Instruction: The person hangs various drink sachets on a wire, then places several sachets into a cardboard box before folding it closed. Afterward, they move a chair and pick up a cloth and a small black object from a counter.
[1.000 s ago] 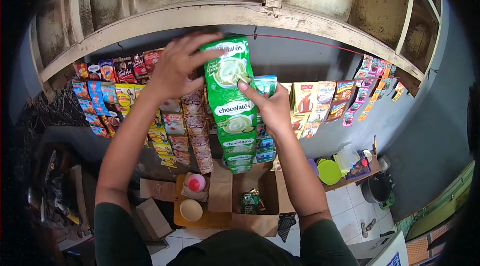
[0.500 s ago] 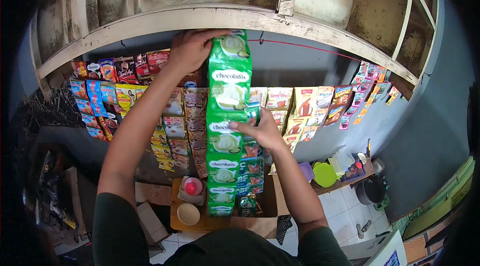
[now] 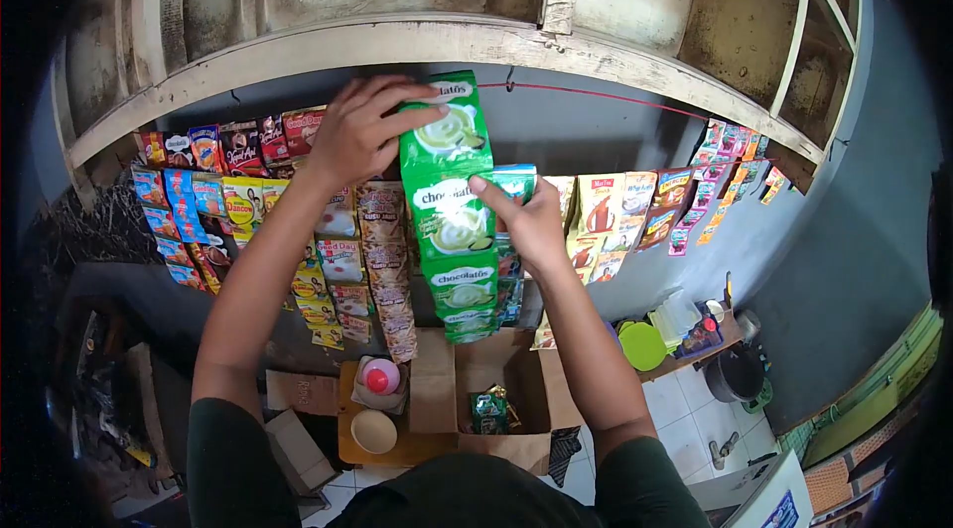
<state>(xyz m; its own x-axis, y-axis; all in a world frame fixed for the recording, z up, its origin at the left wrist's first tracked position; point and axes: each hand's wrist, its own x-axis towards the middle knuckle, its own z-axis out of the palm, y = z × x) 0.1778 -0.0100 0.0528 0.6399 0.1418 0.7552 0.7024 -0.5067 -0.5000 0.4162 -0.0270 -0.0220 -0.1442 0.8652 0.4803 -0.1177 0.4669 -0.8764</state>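
A hanging strip of green Chocolatos drink sachets [image 3: 462,230] is in front of me, below the wooden beam. Near its top left edge, my left hand [image 3: 372,126] grips the uppermost sachet, fingers reaching over the front. My right hand [image 3: 531,225] pinches the right edge lower down, thumb on the front and the other fingers behind. The strip's lower part bends, its bottom end above the cardboard box. Behind the right hand, blue-green sachets [image 3: 511,280] show partly, mostly hidden by the green strip.
Overhead runs a whitish wooden beam [image 3: 397,40] with a red cord [image 3: 596,94] and a hook [image 3: 510,79]. Strips of brown sachets [image 3: 387,260] hang left, cream ones [image 3: 599,210] right. Below stand an open cardboard box [image 3: 434,384] and a bowl [image 3: 374,432]; a green plate [image 3: 643,345] lies right.
The strip's lower end has risen and the strip now bends, uncovering the cardboard box. My right hand has moved up along it. My left hand has dropped slightly from the beam.
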